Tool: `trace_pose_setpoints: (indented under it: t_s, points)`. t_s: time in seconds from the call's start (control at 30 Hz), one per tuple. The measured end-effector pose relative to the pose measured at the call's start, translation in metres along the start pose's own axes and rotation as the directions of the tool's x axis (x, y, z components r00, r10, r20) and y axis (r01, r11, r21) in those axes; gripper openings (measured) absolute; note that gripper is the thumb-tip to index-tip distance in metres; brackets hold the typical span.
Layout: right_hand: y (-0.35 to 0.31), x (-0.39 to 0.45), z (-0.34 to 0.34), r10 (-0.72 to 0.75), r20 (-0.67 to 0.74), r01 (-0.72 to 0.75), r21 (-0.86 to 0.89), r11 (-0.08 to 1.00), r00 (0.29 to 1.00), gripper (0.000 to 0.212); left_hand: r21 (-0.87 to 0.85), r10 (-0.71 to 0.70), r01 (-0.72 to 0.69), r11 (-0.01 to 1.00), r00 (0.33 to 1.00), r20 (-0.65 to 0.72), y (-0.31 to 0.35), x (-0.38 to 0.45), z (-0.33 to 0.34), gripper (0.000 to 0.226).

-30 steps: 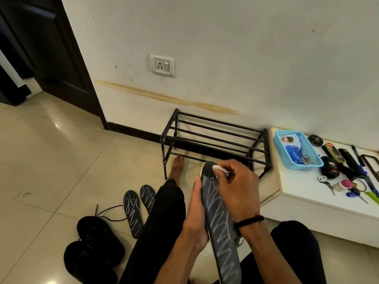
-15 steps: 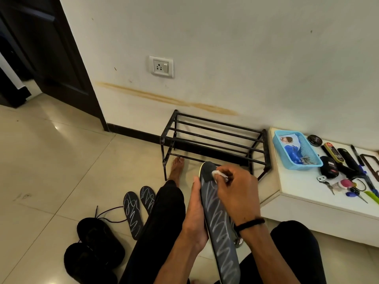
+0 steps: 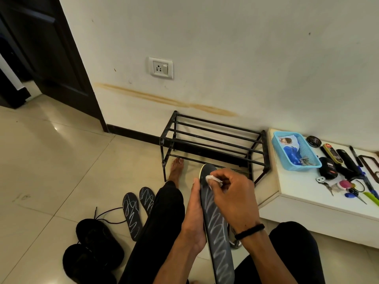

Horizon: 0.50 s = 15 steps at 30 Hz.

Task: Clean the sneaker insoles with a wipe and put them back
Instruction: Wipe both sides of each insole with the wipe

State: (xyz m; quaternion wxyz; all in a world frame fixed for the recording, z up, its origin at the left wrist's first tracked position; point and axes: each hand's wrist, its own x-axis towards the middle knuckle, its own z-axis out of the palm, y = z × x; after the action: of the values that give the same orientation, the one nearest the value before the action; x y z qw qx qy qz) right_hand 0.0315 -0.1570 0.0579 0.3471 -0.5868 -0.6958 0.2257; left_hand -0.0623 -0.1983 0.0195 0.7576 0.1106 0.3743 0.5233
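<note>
Since the earlier frames the wipe (image 3: pixel 213 179) is sitting slightly lower on the toe end. Left to right: sneakers (image 3: pixel 92 251) and two chalk-marked insoles (image 3: pixel 131 214) are lying on the floor, not yet refitted; the left hand (image 3: pixel 194 218) is gripping the third insole (image 3: pixel 217 228); the right hand (image 3: pixel 233 197) is pinching the wipe against it, most scribbles apparently remaining. The blue basket (image 3: pixel 275 147) on the desk (image 3: pixel 303 187) is holding a printed packet.

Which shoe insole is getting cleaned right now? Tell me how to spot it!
Find the black shoe rack by the wall. Just in front of it, the left hand holds up a dark insole with chalky zigzags. Unlike the two insoles on the floor, it has a white wipe pressed on its tip.
</note>
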Motion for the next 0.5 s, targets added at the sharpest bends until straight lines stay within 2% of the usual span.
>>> trace_pose_setpoints:
  t_s: [0.07, 0.13, 0.27, 0.33, 0.5]
  points:
    - [0.006, 0.005, -0.003, 0.021, -0.046, -0.023, -0.031, 0.999, 0.999, 0.005, 0.013, -0.008, 0.008, 1.000, 1.000, 0.000, -0.002, 0.001, 0.001, 0.070]
    - [0.007, 0.002, -0.003, -0.024, -0.040, 0.023, -0.045, 0.999, 0.999, 0.006, 0.048, -0.004, 0.003, 0.999, 1.000, 0.007, -0.001, 0.000, 0.002, 0.071]
    - [0.001, -0.017, -0.003, -0.196, 0.149, 0.207, -0.062, 0.976, 0.969, 0.013, 0.038, -0.009, 0.010, 0.999, 0.999, -0.035, -0.002, 0.002, -0.001, 0.065]
    - [0.002, -0.020, -0.005, -0.248, 0.184, 0.266, -0.076, 0.961, 0.951, 0.014, 0.021, -0.015, 0.017, 1.000, 0.998, -0.061, -0.002, 0.004, -0.001, 0.062]
    - [0.009, 0.008, -0.005, -0.269, 0.065, 0.275, -0.112, 0.955, 0.961, 0.012, 0.068, -0.053, 0.055, 0.996, 0.998, -0.030, -0.005, 0.004, 0.003, 0.058]
